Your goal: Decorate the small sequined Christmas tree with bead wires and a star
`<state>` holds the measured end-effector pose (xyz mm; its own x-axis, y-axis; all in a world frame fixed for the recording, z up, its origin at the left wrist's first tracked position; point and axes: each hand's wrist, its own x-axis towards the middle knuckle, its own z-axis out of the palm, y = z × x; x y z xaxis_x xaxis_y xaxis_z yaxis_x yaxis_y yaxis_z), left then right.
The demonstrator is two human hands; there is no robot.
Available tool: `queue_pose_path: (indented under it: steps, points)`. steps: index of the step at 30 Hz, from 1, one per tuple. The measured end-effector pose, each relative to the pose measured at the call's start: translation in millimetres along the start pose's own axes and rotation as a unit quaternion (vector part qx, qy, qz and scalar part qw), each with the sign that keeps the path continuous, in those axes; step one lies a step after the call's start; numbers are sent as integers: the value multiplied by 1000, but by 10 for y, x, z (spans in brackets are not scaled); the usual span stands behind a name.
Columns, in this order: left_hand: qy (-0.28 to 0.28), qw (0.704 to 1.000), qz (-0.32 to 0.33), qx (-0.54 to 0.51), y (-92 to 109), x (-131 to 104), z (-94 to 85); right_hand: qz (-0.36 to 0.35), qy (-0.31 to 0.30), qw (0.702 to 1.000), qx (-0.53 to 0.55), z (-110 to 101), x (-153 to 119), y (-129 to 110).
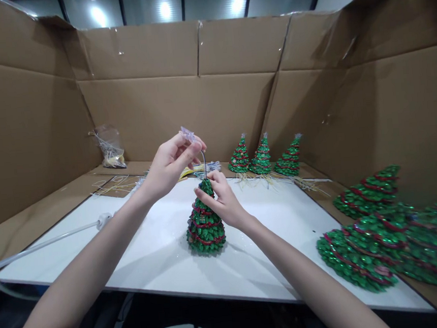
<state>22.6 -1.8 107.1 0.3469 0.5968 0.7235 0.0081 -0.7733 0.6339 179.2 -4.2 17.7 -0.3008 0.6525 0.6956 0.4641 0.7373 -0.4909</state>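
Observation:
A small green tree (205, 226) with red garland stands upright on the white board, near its middle. Above it, my left hand (177, 157) pinches a clear, purplish star (188, 134), whose thin dark wire (205, 166) runs down to the treetop. The fingers of my right hand (223, 196) close around the tip of the tree from the right side, where the wire meets it.
Three finished-looking trees (261, 155) with stars stand at the back right. Several larger trees (364, 258) lie along the right edge. A plastic bag (110, 145) sits back left, wires (203, 169) lie behind the hands, and a white rod (57, 240) reaches in from the left.

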Motion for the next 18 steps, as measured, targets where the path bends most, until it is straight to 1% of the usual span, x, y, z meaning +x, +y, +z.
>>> queue_pose_path:
  steps: [6, 9, 12, 16, 18]
  points:
    - [-23, 1000, -9, -1, 44, -20, 10, -16, -4, 1000, -1, -82, 40, -82]
    - [-40, 999, -18, 21, 15, -48, 48, -20, -3, 1000, 3, -114, 51, -122]
    - [-42, 998, -39, 41, -26, -77, 87, -24, -5, 1000, 11, -144, 55, -163]
    - [-63, 995, -66, 31, -44, -97, 115, -32, -4, 999, 19, -169, 60, -186]
    - [-64, 995, -72, 30, -42, -98, 115, -34, -3, 999, 21, -171, 61, -179]
